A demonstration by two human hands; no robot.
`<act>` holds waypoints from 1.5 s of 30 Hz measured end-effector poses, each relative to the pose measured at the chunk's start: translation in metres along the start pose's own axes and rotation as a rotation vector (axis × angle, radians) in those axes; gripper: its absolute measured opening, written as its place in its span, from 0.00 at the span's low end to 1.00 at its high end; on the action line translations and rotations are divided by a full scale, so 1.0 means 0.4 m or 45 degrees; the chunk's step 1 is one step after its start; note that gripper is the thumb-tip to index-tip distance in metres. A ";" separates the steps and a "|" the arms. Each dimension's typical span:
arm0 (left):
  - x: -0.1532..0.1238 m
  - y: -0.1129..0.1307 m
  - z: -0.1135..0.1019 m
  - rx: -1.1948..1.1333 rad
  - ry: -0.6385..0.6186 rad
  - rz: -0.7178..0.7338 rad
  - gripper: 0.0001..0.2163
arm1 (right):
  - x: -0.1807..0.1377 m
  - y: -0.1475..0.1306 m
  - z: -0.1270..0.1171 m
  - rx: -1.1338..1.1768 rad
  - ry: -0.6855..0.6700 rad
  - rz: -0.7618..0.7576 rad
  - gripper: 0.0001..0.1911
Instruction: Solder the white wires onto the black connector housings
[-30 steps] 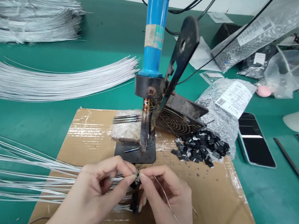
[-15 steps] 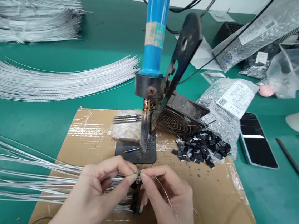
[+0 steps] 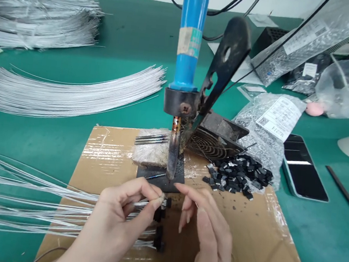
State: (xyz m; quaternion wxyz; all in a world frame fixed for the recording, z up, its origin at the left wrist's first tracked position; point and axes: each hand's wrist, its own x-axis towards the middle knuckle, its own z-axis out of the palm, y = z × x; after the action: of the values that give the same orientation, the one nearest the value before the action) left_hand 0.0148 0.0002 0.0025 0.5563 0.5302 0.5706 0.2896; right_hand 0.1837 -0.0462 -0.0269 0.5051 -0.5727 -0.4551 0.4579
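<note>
My left hand pinches thumb and forefinger on a thin white wire by a small black connector, which sticks out past the fingertips. Just to the right, my right hand is apart from it, its forefinger stretched out and its thumb away from the fingers. Below the left fingertips, more black connectors lie on the cardboard at the ends of white wires. Above both hands hangs the bare tip of a soldering iron with a blue handle, held upright in a black metal stand.
A pile of small black connector pieces lies on the cardboard by a round fan grille. A phone and bubble-wrap bag are to the right. White wire bundles lie at left.
My right hand has drawn away to the right and its fingers have parted. The thin wire seen beneath it no longer shows. My left hand keeps its pinch, and the connector shows more plainly.
</note>
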 end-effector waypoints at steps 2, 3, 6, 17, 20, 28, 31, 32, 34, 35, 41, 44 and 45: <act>0.001 -0.002 0.001 0.027 0.012 0.001 0.07 | -0.004 -0.009 -0.001 -0.125 0.042 0.029 0.19; 0.001 -0.003 0.001 0.037 0.018 0.005 0.07 | -0.005 -0.015 0.000 -0.195 0.064 0.055 0.18; 0.000 -0.003 0.003 0.051 0.042 0.009 0.07 | -0.009 -0.031 0.001 -0.358 0.129 0.060 0.14; 0.014 0.022 0.013 0.066 0.113 0.033 0.07 | 0.009 -0.022 -0.014 -0.161 0.041 -0.108 0.16; 0.016 0.023 0.014 0.060 0.119 0.077 0.07 | 0.010 -0.017 -0.008 -0.034 0.060 -0.100 0.13; 0.018 0.031 0.019 0.034 0.162 0.162 0.06 | 0.003 -0.031 0.011 -0.011 0.102 0.018 0.12; 0.020 0.035 0.018 0.027 0.176 0.186 0.07 | 0.009 -0.037 0.016 0.000 0.132 0.016 0.12; 0.020 0.037 0.017 0.024 0.178 0.193 0.07 | 0.011 -0.039 0.018 0.000 0.138 0.019 0.12; 0.022 0.040 0.016 0.016 0.178 0.207 0.07 | 0.014 -0.042 0.020 0.000 0.147 0.032 0.12; 0.023 0.042 0.017 0.012 0.179 0.212 0.07 | 0.015 -0.043 0.020 0.002 0.150 0.041 0.12; 0.036 0.055 0.019 -0.014 0.197 0.233 0.07 | 0.022 -0.047 0.020 -0.001 0.144 0.022 0.12; 0.037 0.061 0.019 -0.019 0.205 0.232 0.07 | 0.026 -0.052 0.024 0.057 0.162 0.030 0.13; 0.037 0.063 0.018 -0.025 0.207 0.230 0.07 | 0.027 -0.054 0.025 0.079 0.161 0.037 0.13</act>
State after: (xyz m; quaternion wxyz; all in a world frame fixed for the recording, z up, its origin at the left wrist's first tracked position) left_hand 0.0316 0.0189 0.0190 0.4852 0.5487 0.5607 0.3861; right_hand 0.1744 -0.0324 -0.0070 0.5437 -0.5911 -0.3996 0.4418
